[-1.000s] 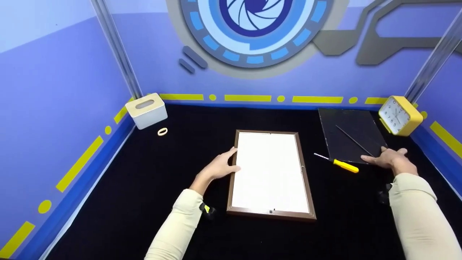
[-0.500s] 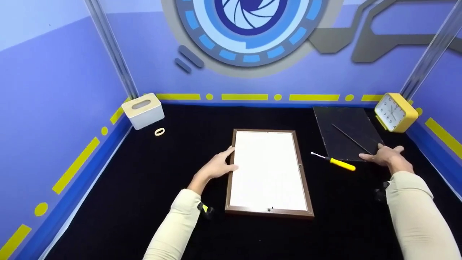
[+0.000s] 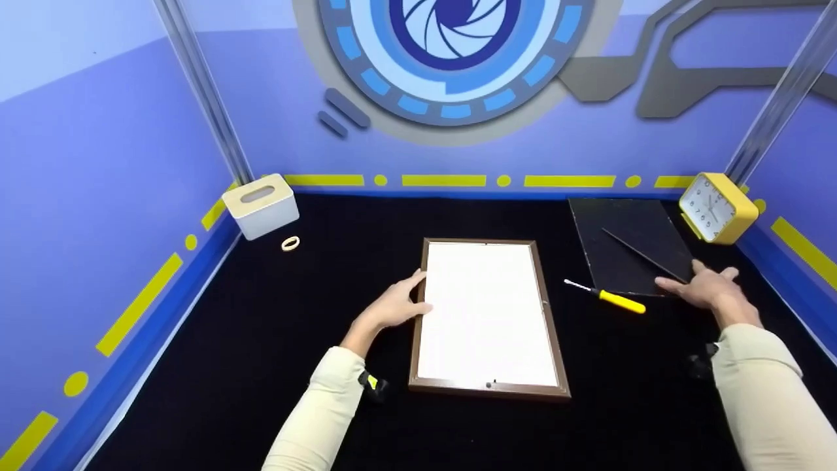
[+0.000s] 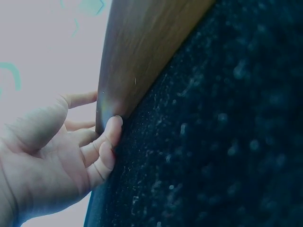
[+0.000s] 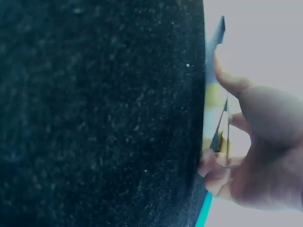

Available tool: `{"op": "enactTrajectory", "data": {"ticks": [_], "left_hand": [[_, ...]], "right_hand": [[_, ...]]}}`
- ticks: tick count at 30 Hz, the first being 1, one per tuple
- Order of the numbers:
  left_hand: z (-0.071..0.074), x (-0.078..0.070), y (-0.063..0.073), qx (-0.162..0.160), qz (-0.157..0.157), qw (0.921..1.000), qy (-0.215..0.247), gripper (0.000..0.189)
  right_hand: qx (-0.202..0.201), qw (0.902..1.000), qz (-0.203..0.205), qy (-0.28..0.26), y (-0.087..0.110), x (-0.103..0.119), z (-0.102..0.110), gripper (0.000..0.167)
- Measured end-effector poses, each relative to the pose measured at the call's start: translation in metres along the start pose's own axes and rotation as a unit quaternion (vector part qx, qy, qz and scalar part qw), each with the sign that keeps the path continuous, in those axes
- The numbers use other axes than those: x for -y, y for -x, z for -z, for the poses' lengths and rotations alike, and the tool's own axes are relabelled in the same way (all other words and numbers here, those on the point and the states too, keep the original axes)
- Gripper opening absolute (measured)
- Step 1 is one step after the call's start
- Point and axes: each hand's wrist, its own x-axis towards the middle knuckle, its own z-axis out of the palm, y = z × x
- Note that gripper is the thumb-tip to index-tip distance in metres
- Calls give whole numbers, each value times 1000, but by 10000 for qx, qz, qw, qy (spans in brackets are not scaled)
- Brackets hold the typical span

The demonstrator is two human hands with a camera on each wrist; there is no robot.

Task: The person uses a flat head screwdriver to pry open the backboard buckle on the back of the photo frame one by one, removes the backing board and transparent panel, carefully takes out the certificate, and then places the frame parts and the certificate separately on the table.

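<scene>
A brown picture frame [image 3: 555, 347] with a white face lies flat in the middle of the table. My left hand [image 3: 392, 305] grips its left side, thumb over the rim; in the left wrist view, the fingertips meet the outer side of the brown frame [image 4: 142, 42]. At the right, my right hand [image 3: 713, 288] holds the near right corner of a black board [image 3: 601, 261], thumb at the front edge and fingers at the right side. A thin dark strip [image 3: 637, 251] runs diagonally across the board to between thumb and forefinger. Between frame and board lies a yellow-handled screwdriver [image 3: 621, 301].
A yellow alarm clock [image 3: 718, 208] stands behind my right hand, close to the board. At the back left is a tissue box [image 3: 263, 208] with a small pale ring [image 3: 290, 243] in front. Printed panels [image 3: 366, 150] wall in the table's back and sides.
The dark strip's near end has shifted slightly right with my right hand and looks thicker. My left hand and the picture frame keep their places; the view has shifted a little.
</scene>
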Motion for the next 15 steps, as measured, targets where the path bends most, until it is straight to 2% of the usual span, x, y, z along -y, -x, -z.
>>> {"op": "enactTrajectory", "data": {"ticks": [4, 7, 10, 13, 15], "left_hand": [[4, -2, -4, -95, -58, 9999, -53, 76], [6, -2, -5, -118, -88, 9998, -134, 76], [3, -1, -4, -126, -128, 9996, -220, 75], [0, -2, -1, -111, -121, 9994, -317, 73], [-1, -2, 0, -94, -92, 9991, -407, 72]], "right_hand": [[-924, 9956, 174, 34, 6, 16, 4, 123], [-1356, 9894, 517, -2, 11, 34, 1, 119], [-1477, 9826, 1123, -46, 16, 52, -11, 115], [-1378, 9741, 1793, -84, 25, 73, -27, 112], [-1277, 9633, 2360, -119, 32, 89, -39, 107]]}}
